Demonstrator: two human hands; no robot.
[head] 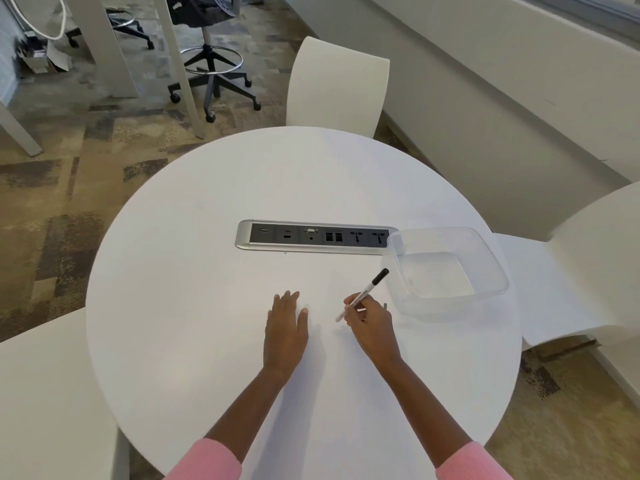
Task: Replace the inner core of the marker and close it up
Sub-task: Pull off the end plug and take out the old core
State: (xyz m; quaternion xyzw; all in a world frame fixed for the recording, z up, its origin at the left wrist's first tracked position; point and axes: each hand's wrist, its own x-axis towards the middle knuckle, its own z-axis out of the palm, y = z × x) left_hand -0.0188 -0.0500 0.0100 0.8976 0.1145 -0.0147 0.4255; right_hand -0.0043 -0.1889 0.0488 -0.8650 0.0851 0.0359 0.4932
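Note:
A white marker (pixel 367 290) with a black cap lies tilted in my right hand (pixel 372 322), cap end pointing up and to the right. My fingers and thumb pinch its lower barrel just above the round white table (pixel 207 306). A small dark piece (pixel 385 306) shows just behind my right hand; I cannot tell what it is. My left hand (pixel 285 329) rests flat on the table, fingers straight, holding nothing.
A clear plastic tub (pixel 485 258) stands to the right of my right hand, beside a silver socket strip (pixel 244 237) set into the table's middle. White chairs surround the table at the far side (pixel 337 84), the right (pixel 571 271) and the near left.

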